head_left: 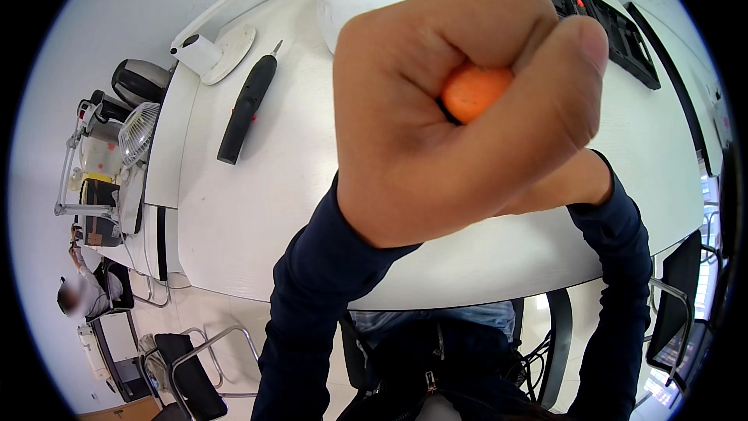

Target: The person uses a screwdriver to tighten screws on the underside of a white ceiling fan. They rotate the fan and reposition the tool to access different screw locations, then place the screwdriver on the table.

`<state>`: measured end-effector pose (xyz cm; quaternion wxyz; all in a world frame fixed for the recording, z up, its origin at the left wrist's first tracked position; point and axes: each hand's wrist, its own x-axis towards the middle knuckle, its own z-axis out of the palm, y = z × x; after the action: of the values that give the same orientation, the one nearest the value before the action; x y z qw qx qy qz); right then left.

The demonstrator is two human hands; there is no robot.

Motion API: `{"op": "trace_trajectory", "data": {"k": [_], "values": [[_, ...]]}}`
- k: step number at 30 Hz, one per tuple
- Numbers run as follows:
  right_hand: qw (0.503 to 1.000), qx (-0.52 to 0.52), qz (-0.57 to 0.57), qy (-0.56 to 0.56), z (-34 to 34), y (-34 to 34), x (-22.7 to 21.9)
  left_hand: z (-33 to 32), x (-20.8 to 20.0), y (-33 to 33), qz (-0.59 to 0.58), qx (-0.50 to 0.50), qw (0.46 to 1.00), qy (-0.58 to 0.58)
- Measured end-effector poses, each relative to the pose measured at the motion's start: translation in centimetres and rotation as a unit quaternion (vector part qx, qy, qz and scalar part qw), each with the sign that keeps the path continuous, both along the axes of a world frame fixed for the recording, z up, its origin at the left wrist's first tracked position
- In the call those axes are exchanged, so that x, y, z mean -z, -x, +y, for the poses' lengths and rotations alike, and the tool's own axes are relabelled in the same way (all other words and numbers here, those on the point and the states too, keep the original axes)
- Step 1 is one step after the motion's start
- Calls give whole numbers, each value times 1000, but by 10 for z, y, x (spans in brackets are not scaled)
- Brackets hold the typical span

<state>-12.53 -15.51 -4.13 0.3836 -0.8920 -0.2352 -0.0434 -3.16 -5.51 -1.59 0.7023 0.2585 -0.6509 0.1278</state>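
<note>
Raised close in front of me, my left hand [460, 125] is closed in a fist with the thumb laid over the fingers. Inside it shows the rounded orange end of a handle [474, 93] with a dark edge; the rest of that tool is hidden by the fist. Behind it, my right hand [565, 185] shows only its back and wrist, and its fingers are out of sight. Beyond the fist lies a white rounded appliance [351, 4] with a vented base facing up, partly covered by my left hand.
A black electric screwdriver [249, 105] lies on the white table [241, 226] at left, near a white lamp base [222, 54]. An opened black tool case [623, 39] sits at far right. Chairs [191, 374] stand around, and another person [89, 292] sits at far left.
</note>
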Motion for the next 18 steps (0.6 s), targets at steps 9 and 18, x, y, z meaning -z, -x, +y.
{"op": "trace_trajectory", "data": {"k": [9,18], "values": [[999,-17,1,-30,-3,-8,1,6,1,3,58,64,996,-39],[974,-18,-121,-192,-1,-10,-9,14,-4,4,84,105,987,-90]]}}
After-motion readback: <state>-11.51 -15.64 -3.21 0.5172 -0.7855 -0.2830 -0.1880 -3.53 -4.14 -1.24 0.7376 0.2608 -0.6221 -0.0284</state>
